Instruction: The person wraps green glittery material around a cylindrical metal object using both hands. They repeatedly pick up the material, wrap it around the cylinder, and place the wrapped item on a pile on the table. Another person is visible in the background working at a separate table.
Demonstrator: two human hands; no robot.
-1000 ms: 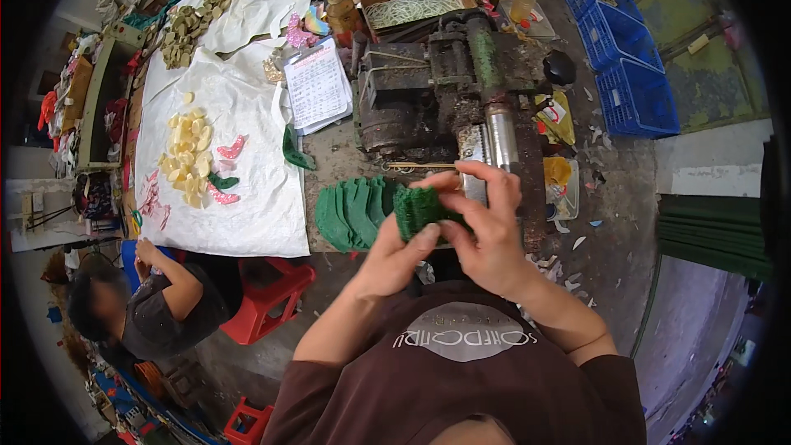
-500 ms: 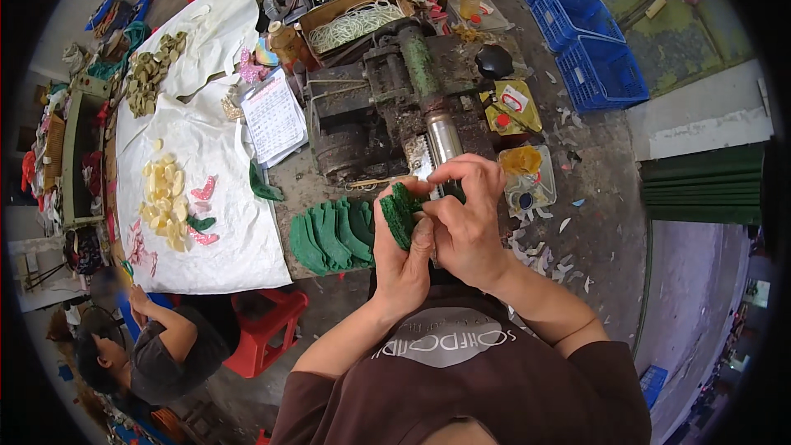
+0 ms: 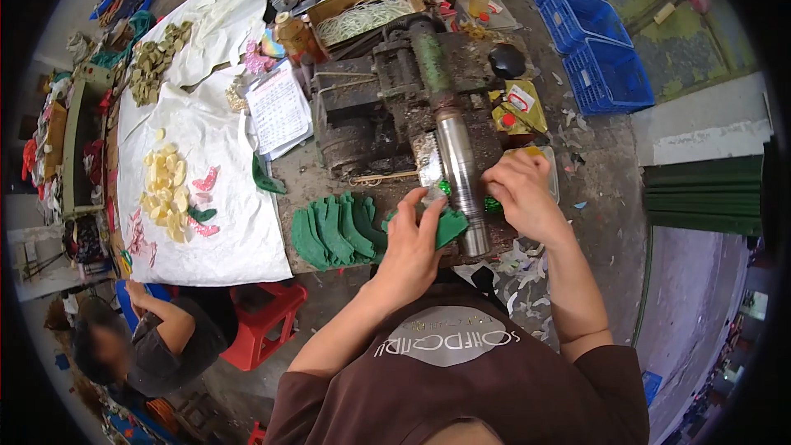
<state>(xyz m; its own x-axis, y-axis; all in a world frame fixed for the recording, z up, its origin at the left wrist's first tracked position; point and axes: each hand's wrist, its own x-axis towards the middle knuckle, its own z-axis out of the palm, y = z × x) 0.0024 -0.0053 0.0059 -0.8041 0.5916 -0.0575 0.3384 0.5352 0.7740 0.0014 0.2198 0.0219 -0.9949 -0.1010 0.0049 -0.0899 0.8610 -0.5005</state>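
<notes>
A shiny steel roller (image 3: 459,173) juts toward me from a dark, greasy machine (image 3: 354,136). On its left side my left hand (image 3: 412,243) grips a curved green piece (image 3: 451,229), thumb and fingers bent over it; part of the piece is hidden by the hand. A glittery green bit (image 3: 445,187) shows at the fingertips beside the roller. Across the roller, my right hand (image 3: 529,198) has curled fingers at a glittery green piece (image 3: 493,204), mostly covered by the hand. Similar curved green pieces (image 3: 329,231) lie in an overlapping row left of my left hand.
White cloth (image 3: 239,255) at the left carries pale yellow pieces (image 3: 167,185) and olive pieces (image 3: 156,62). Written sheets (image 3: 280,111) lie beside the machine. Blue crates (image 3: 610,74) stand at the far right. Another person (image 3: 169,346) sits near a red stool (image 3: 259,325).
My hands have moved apart from in front of the roller, where they held a glittery green stack together. Now one is on each side of the roller, each at a green piece.
</notes>
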